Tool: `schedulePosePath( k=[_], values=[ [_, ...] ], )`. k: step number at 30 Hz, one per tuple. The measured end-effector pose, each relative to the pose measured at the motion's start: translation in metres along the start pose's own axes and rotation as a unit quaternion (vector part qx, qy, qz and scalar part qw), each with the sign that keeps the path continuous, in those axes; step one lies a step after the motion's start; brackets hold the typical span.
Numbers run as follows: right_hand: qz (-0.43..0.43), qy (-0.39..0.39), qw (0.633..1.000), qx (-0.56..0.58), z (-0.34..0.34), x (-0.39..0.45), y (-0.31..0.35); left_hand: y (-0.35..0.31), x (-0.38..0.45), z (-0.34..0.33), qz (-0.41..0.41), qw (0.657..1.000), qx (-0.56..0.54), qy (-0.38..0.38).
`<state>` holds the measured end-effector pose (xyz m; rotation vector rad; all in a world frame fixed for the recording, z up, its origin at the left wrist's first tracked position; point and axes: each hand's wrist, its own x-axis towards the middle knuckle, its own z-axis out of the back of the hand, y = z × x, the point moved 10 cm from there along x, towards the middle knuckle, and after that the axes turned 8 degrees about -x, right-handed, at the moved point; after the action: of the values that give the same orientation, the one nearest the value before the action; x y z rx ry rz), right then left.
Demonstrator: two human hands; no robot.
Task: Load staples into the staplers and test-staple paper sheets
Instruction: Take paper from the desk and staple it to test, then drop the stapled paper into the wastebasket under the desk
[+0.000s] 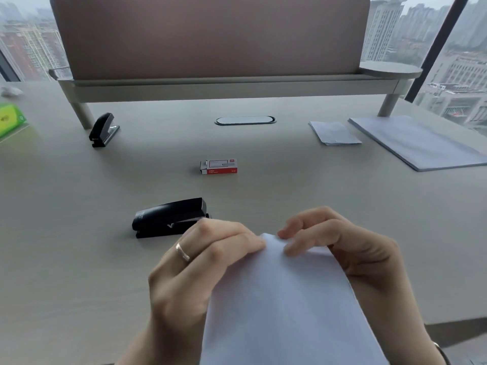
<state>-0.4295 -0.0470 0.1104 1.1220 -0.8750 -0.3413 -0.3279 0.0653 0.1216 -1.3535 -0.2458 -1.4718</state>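
I hold a white paper sheet [284,306] up over the near desk edge with both hands. My left hand [195,267], with a ring on it, pinches the sheet's top left corner. My right hand [340,248] pinches the top edge just to the right. A black stapler [168,217] lies closed on the desk just beyond my left hand, apart from it. A red and white staple box [218,166] sits in the middle of the desk. A second black stapler [103,129] stands farther back at the left, propped up at an angle.
A small stack of folded papers [334,133] and a larger stack of sheets [419,142] lie at the far right. A green object [10,118] sits at the left edge. A divider panel on legs [210,85] and a cable grommet [245,120] line the back.
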Motion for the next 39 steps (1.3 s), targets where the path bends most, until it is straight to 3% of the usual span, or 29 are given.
schedulePosePath(
  k=[2, 4, 7, 12, 21, 26, 33, 36, 39],
  values=[
    [-0.007, -0.009, 1.000, 0.002, 0.004, -0.004, -0.005, 0.010, 0.001, -0.007, 0.055, 0.998, -0.036, -0.004],
    [-0.036, -0.081, 0.996, 0.007, 0.024, -0.014, -0.014, 0.027, 0.000, -0.020, 0.153, 0.984, -0.096, -0.008],
    [-0.075, -0.152, 0.985, 0.016, 0.050, -0.038, -0.026, 0.050, -0.014, -0.052, 0.313, 0.927, -0.205, 0.018],
    [-0.125, -0.227, 0.966, 0.019, 0.109, -0.085, -0.038, 0.028, -0.033, -0.121, 0.407, 0.834, -0.364, 0.077],
    [-0.180, -0.396, 0.897, 0.079, 0.231, -0.220, -0.055, -0.059, -0.068, -0.267, 0.413, 0.787, -0.402, 0.219],
    [-0.218, -0.496, 0.836, 0.093, 0.297, -0.315, -0.076, -0.111, -0.113, -0.359, 0.414, 0.760, -0.391, 0.313],
    [-0.350, -0.594, 0.716, 0.113, 0.354, -0.468, -0.180, -0.122, -0.256, -0.511, 0.503, 0.674, -0.291, 0.456],
    [-0.408, -0.603, 0.671, 0.143, 0.359, -0.519, -0.235, -0.111, -0.316, -0.548, 0.556, 0.627, -0.256, 0.481],
    [-0.472, -0.587, 0.637, 0.167, 0.355, -0.552, -0.285, -0.091, -0.352, -0.561, 0.581, 0.618, -0.215, 0.484]
  ],
)
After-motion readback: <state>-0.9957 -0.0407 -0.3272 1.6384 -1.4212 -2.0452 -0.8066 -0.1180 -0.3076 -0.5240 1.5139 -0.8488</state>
